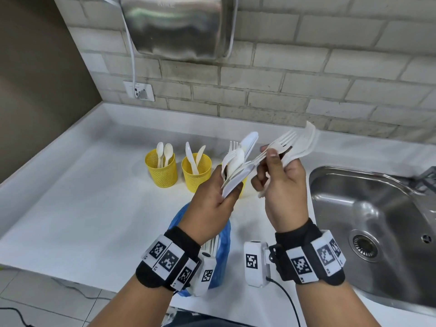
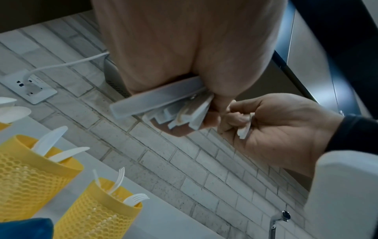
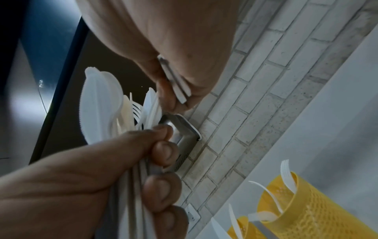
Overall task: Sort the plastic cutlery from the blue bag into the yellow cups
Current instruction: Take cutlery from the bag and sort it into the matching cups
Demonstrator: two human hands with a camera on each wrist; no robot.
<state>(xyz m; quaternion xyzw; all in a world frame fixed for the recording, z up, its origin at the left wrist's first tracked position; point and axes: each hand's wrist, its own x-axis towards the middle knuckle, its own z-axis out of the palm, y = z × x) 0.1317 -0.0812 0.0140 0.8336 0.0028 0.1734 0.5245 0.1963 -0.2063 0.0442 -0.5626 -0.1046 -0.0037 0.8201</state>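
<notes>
Over the counter my left hand [image 1: 230, 193] grips a mixed bundle of white knives, forks and spoons [image 1: 238, 159] by the handles [image 2: 163, 103]. Just to its right, my right hand [image 1: 269, 162] holds a fan of white forks [image 1: 297, 141], handles [image 3: 175, 84] in its curled fingers. Behind the hands stand yellow mesh cups: one with spoons [image 1: 161, 169], one with knives [image 1: 196, 174]. A third with forks [image 2: 96, 215] is almost hidden behind my left hand in the head view. The blue bag [image 1: 223, 253] lies on the counter under my left wrist.
A steel sink [image 1: 368, 208] is set into the white counter [image 1: 70, 197] at the right, its tap [image 2: 280, 218] at the far side. On the brick wall hang a metal box [image 1: 177, 27] and a socket [image 1: 139, 90] with a plugged cable. The counter's front edge is near my forearms.
</notes>
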